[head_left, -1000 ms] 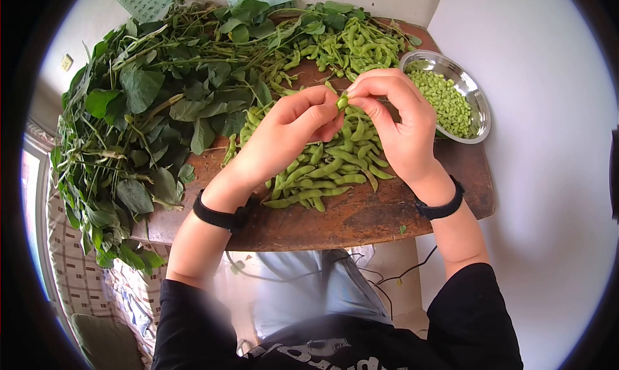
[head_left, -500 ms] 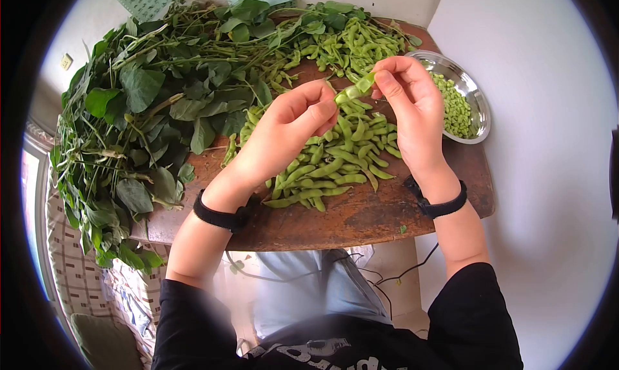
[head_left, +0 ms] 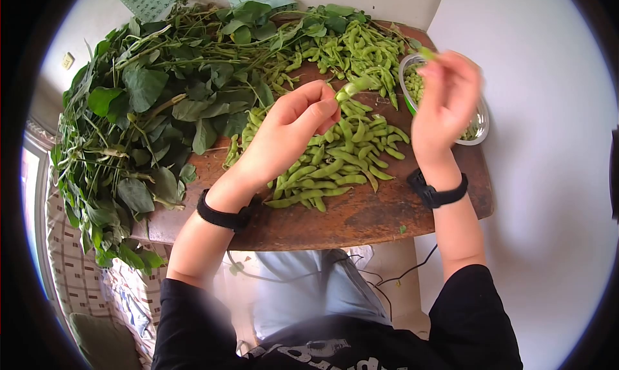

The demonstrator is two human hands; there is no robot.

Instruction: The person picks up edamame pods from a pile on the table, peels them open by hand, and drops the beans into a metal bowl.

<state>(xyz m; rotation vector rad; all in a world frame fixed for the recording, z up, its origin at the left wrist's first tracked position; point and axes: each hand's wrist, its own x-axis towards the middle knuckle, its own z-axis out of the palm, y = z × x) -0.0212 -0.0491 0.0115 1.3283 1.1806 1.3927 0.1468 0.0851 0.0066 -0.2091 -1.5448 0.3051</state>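
My left hand (head_left: 296, 125) pinches one end of an opened soybean pod (head_left: 353, 87) between thumb and fingers, above the pile of pods. My right hand (head_left: 448, 99), smeared by motion, is over the steel bowl (head_left: 485, 126). At its fingertips shows a small green piece (head_left: 427, 53), too blurred to tell whether bean or bit of pod. Shelled green soybeans (head_left: 414, 83) lie in the bowl, partly hidden behind the hand. Plump whole pods (head_left: 329, 160) are heaped on the table below my left hand.
More pods (head_left: 354, 47) lie at the back of the wooden table (head_left: 380, 215). A large mass of leafy soybean stalks (head_left: 145, 89) covers its left side and hangs over the edge. A white wall (head_left: 541, 176) borders the right side. Cables (head_left: 412, 267) hang below the front edge.
My right hand has moved right, away from the opened pod, to over the bowl, with a small green piece at its fingertips. My left hand stays in place holding the pod.
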